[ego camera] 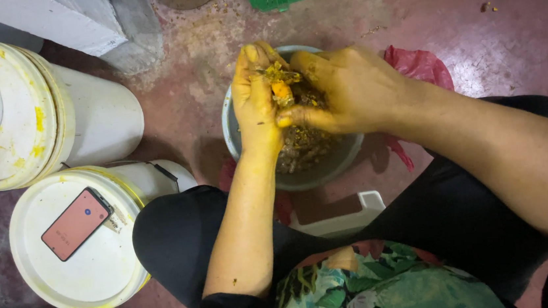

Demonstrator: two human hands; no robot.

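Orange pulp (281,88) pinched between both hands over grey bowl (302,174); left hand (254,103) and right hand (341,88) closed together on it

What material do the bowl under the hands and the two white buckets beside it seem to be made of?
Bowl: probably metal or enamel, going by its smooth grey wall and thin pale rim; I cannot tell which. Buckets: likely plastic, matte white with moulded, yellow-stained lids. The hands hold an orange piece.
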